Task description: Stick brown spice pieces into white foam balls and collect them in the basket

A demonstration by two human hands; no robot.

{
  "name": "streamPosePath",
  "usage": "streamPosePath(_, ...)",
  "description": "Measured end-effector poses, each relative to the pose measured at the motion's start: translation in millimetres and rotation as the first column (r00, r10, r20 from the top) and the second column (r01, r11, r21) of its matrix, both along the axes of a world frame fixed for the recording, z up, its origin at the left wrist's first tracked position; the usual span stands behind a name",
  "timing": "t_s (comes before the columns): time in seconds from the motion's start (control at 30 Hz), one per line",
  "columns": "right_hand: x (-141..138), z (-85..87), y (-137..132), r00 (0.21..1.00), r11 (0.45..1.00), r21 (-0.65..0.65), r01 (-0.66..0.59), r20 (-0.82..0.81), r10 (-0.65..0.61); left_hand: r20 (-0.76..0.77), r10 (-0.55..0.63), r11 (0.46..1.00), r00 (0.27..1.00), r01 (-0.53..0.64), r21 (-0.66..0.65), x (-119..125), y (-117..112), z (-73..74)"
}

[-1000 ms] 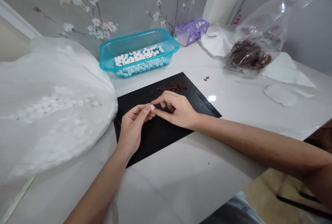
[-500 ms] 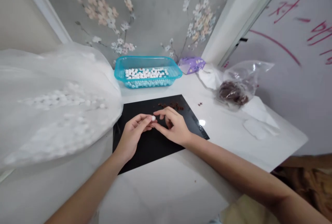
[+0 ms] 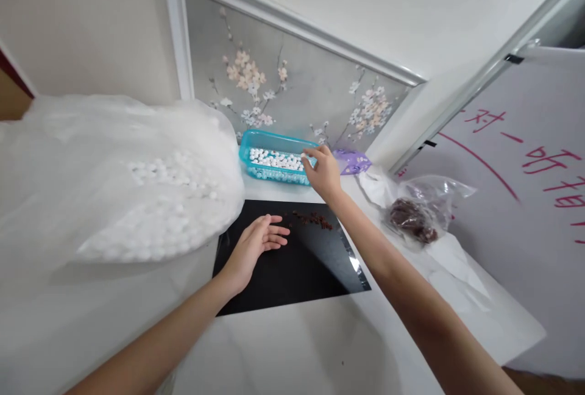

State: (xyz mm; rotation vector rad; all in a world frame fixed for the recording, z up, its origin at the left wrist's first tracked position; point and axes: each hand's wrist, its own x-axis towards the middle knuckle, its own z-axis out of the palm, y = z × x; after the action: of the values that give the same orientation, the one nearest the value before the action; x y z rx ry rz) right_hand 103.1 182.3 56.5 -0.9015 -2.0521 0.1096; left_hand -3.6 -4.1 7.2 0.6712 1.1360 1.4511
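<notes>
My right hand (image 3: 323, 170) reaches over the right end of a blue plastic basket (image 3: 256, 135), thumb and forefinger pinched around a small white ball (image 3: 303, 155). Many similar white balls (image 3: 274, 160) lie inside the basket. Lower down, my left hand (image 3: 256, 247) hovers over a black mat (image 3: 292, 285) with its fingers stretched out and nothing in them. Small dark brown bits (image 3: 315, 219) are scattered on the mat's far part, just beyond my left fingertips.
A large translucent bag (image 3: 159, 200) of white balls bulges at the left. On the right sit a purple packet (image 3: 351, 162), white tissue (image 3: 377, 185) and a clear bag of brown bits (image 3: 414, 219). A framed flower picture (image 3: 297, 78) and a whiteboard (image 3: 503, 218) stand behind.
My right hand has moved from beside my left hand up to the basket with the white ball. My left hand has let go and spread its fingers. The view has shifted.
</notes>
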Motion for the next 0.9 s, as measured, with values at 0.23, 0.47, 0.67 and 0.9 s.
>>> streamPosePath(0.23,-67,9.5,-33,0.970,0.975,0.008,-0.221,0.103,0.219,0.005,-0.056,0.998,0.998,0.055,0.034,-2,-1,-6.3)
streamPosePath(0.47,-115,1.0,-101,0.641,0.859,-0.048,-0.510,0.645,0.417,0.060,0.019,0.998,0.998,-0.022,0.053,-1,-2,-12.1)
streamPosePath(0.67,-117,-7.1,-93,0.657,0.898,-0.108,-0.426,0.646,0.389,0.037,0.019,0.999,0.999,-0.020,0.034,0,-1,-13.6)
streamPosePath(0.9,-43,-11.3,-102,0.915,0.913,-0.105,-0.394,-0.134,0.380,0.090,0.133,0.984,0.987,-0.143,0.104,-5,0,-9.9)
